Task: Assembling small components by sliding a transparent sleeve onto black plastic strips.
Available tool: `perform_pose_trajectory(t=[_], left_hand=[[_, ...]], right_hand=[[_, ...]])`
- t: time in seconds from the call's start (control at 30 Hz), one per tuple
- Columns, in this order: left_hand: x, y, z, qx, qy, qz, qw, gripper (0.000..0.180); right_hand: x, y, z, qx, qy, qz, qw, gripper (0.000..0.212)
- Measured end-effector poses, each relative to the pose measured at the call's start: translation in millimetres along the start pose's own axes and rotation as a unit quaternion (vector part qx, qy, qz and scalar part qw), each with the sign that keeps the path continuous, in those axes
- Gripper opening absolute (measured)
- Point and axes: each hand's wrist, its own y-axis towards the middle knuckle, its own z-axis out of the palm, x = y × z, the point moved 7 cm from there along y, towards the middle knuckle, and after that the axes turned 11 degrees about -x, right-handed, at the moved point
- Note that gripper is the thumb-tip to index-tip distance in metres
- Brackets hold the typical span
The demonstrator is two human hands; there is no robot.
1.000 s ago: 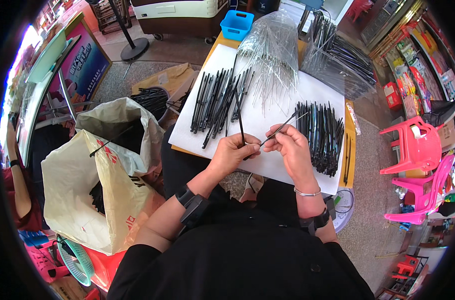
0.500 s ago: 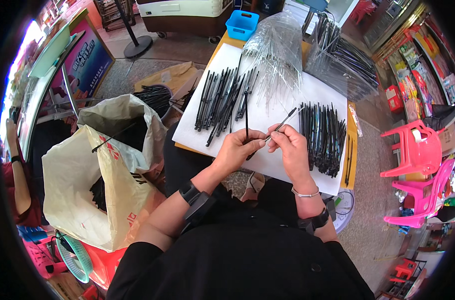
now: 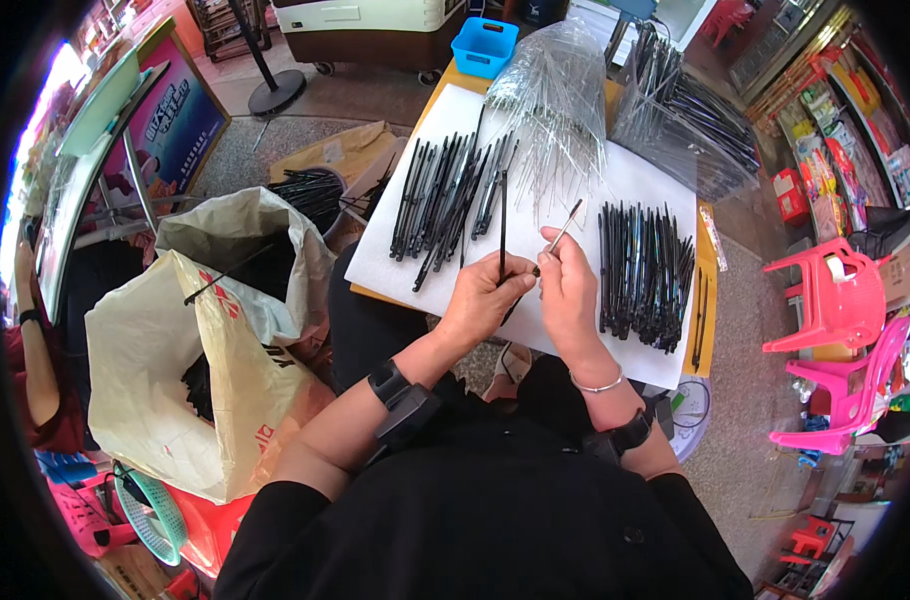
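Observation:
Over the near edge of the white-topped table, my left hand pinches a thin black rod that stands nearly upright. Right beside it, the closed fingers of my right hand hold a slimmer rod with a pale tip, slanting up to the right. The fingertips of both hands meet or nearly meet, and a small dark part shows between them; its shape is hidden. Black rods lie in a loose pile beyond my left hand. Another dense pile of black rods lies to the right.
A clear bag of thin pale wires lies at the table's far side, beside a blue basket. Farther right is a clear bag of black rods. Large sacks stand left of me. Pink plastic chairs stand at right.
My right hand has turned, so its slim rod stands steeper. Both hands have drawn closer together, and the left one has shifted slightly right with its black rod.

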Motion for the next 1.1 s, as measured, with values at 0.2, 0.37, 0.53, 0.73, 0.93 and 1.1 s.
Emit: perform_pose_trajectory(t=[0.2, 0.37, 0.53, 0.73, 0.93, 1.1], left_hand=[[9, 0, 9, 0.024, -0.028, -0.018, 0.999, 0.017], [-2, -5, 15, 0.087, 0.036, -0.067, 0.993, 0.020], [-10, -8, 36, 0.161, 0.017, -0.024, 0.987, 0.026], [-18, 3, -6, 0.092, 0.072, -0.024, 0.993, 0.022], [-51, 11, -87, -0.167, 0.273, 0.120, 0.940, 0.014], [-48, -3, -99, -0.139, 0.526, 0.147, 0.826, 0.023]], right_hand=[[0, 6, -2, -0.016, -0.015, -0.040, 0.999, 0.025], [2, 8, -5, 0.004, -0.061, 0.013, 0.998, 0.038], [2, 14, -38, -0.008, -0.150, 0.012, 0.989, 0.029], [-3, 49, -124, -0.092, -0.398, -0.051, 0.911, 0.025], [-50, 58, -139, -0.062, -0.507, -0.043, 0.858, 0.026], [-28, 47, -128, -0.092, -0.505, -0.074, 0.855, 0.031]])
